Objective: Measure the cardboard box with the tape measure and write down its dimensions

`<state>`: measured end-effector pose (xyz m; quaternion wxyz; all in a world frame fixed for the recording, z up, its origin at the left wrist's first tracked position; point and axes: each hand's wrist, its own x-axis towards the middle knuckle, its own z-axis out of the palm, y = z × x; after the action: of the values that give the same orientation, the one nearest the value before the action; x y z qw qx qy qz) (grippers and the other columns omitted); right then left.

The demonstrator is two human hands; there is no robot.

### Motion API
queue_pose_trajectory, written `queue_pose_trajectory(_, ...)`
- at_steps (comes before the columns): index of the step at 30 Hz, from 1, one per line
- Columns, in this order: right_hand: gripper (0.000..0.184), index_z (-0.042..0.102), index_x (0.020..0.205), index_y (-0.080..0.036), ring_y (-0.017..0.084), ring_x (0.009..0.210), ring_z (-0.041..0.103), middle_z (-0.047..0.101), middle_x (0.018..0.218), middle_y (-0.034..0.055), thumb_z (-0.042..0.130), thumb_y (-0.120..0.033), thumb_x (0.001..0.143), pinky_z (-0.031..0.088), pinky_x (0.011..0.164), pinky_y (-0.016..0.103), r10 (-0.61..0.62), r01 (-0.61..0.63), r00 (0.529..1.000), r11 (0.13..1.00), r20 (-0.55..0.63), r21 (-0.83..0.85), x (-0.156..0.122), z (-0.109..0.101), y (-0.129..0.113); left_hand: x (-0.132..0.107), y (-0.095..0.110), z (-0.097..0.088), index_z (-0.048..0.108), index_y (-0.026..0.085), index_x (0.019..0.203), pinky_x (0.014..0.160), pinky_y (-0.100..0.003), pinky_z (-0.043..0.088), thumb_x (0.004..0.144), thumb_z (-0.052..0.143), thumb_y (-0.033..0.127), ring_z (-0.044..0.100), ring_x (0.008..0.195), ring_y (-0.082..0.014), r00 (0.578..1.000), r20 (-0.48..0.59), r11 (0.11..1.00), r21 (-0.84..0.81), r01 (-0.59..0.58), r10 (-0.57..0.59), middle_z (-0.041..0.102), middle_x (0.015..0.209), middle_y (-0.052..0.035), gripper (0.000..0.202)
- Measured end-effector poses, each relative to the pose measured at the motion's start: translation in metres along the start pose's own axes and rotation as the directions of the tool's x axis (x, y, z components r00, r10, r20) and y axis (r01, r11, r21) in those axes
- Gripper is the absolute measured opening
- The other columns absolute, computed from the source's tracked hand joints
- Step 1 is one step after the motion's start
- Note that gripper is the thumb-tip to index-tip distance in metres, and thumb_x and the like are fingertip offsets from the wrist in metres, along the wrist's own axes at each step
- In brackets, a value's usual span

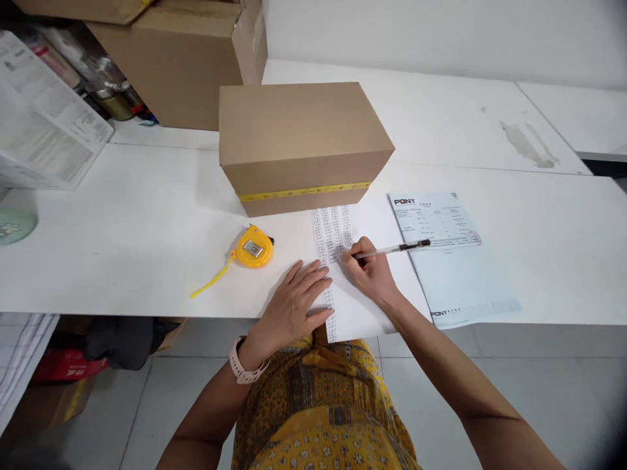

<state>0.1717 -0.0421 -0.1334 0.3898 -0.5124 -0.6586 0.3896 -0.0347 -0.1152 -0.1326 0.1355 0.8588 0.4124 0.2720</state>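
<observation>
At the bottom centre of the frame is a person's yellow patterned garment [323,405], seen from above, with both forearms reaching up to a white counter [137,261]. The left hand [298,300], with a pale pink watch [240,365] at its wrist, lies just left of the lower centre, flat and palm down, fingers extended and slightly spread; it grips nothing and rests on the left edge of a white sheet of paper [362,307]. The right hand [369,271], near the centre, is curled with thumb and fingers pinched around a pen [392,250], whose tip meets the sheet and whose dark end points right. The sheet sits at the centre, its lower edge jutting past the counter's front edge, with columns of small handwriting down its left part. Right of it lies a pale blue printed document [450,267] headed "PONY". Left of the hands is a yellow tape measure [253,248] with a yellow strap trailing to the lower left. Beyond, at upper centre, a closed brown cardboard box [298,130] with yellow tape along its front stands just above the sheet. Farther back, at upper left, is a larger cardboard box [181,72]; a white printed carton [44,117] leans at the left edge.
</observation>
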Motion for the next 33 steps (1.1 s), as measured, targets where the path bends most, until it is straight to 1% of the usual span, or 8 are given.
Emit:
queue_pose_trajectory(7,0.027,0.043,0.071,-0.025,0.012,0.054,0.035,0.038,0.057,-0.0067,0.063,-0.031,0.088,0.028,0.051,0.027,0.009,-0.008,0.999,1.000,-0.035,0.022,0.000,0.002,-0.003,0.000,-0.001,0.001,0.057,0.016,0.130,0.119,-0.059,0.039,0.096,0.066,0.034,0.052,0.141,-0.0315,1.000,-0.006,1.000,-0.003,0.002,-0.002,0.065,0.138,-0.0136,0.040)
queue_pose_trajectory(11,0.021,0.051,0.080,-0.025,0.013,0.058,0.043,0.049,0.066,-0.0036,0.061,-0.038,0.093,0.034,0.054,0.028,-0.017,0.018,0.976,1.000,-0.215,0.000,0.001,-0.010,-0.003,0.000,-0.002,0.000,0.058,0.017,0.130,0.119,-0.059,0.039,0.096,0.065,0.034,0.052,0.141,-0.0301,1.000,-0.001,1.000,-0.021,0.013,-0.013,0.066,0.138,-0.0130,0.038)
queue_pose_trajectory(15,0.015,0.061,0.101,-0.024,0.019,0.073,0.056,0.064,0.087,0.0046,0.052,-0.036,0.100,0.042,0.065,0.032,-0.180,0.078,0.944,0.937,-0.278,-0.340,0.004,-0.047,0.008,-0.003,-0.001,0.000,0.060,0.020,0.126,0.116,-0.056,0.044,0.096,0.063,0.030,0.056,0.137,-0.0279,0.992,-0.129,1.000,-0.028,0.000,-0.004,0.068,0.133,-0.0110,0.032)
queue_pose_trajectory(17,0.021,0.064,0.110,-0.023,0.024,0.086,0.059,0.067,0.098,0.0099,0.046,-0.027,0.101,0.044,0.072,0.036,-0.285,0.113,0.936,0.798,-0.205,-0.592,0.004,-0.068,0.019,-0.005,0.001,0.001,0.061,0.022,0.124,0.112,-0.055,0.048,0.095,0.063,0.025,0.058,0.134,-0.0286,0.946,-0.322,0.999,0.020,0.036,-0.027,0.068,0.131,-0.0103,0.029)
queue_pose_trajectory(19,0.032,0.066,0.118,-0.021,0.029,0.097,0.057,0.068,0.108,0.0137,0.041,-0.017,0.099,0.044,0.076,0.039,-0.332,0.135,0.936,0.644,-0.117,-0.753,0.001,-0.081,0.031,-0.006,0.002,0.001,0.062,0.023,0.123,0.110,-0.057,0.048,0.095,0.063,0.021,0.056,0.135,-0.0304,0.855,-0.510,0.988,0.063,0.143,-0.091,0.066,0.133,-0.0112,0.029)
queue_pose_trajectory(22,0.044,0.068,0.119,-0.020,0.030,0.100,0.055,0.068,0.112,0.0141,0.039,-0.003,0.092,0.044,0.079,0.040,-0.319,0.137,0.947,0.534,-0.049,-0.834,-0.004,-0.087,0.045,-0.005,0.001,-0.002,0.060,0.023,0.127,0.113,-0.062,0.042,0.095,0.063,0.021,0.046,0.142,-0.0346,0.759,-0.618,0.942,0.088,0.325,-0.205,0.056,0.144,-0.0144,0.032)
queue_pose_trajectory(26,0.051,0.070,0.118,-0.022,0.027,0.097,0.055,0.068,0.112,0.0119,0.040,0.003,0.085,0.044,0.082,0.039,-0.321,0.129,0.946,0.521,-0.054,-0.844,-0.006,-0.083,0.053,-0.001,-0.014,-0.015,0.056,0.024,0.135,0.118,-0.069,0.030,0.090,0.069,0.030,0.033,0.149,-0.0412,0.718,-0.626,0.850,0.160,0.502,-0.306,0.043,0.157,-0.0160,0.048)
queue_pose_trajectory(33,0.043,0.071,0.117,-0.021,0.029,0.099,0.057,0.069,0.110,0.0143,0.042,-0.004,0.090,0.047,0.085,0.044,-0.363,0.112,0.916,0.643,-0.173,-0.758,-0.009,-0.081,0.041,-0.006,-0.049,-0.034,0.056,0.022,0.134,0.107,-0.062,0.045,0.085,0.071,0.031,0.055,0.128,-0.0396,0.754,-0.495,0.806,0.166,0.569,-0.431,0.059,0.139,-0.0177,0.051)
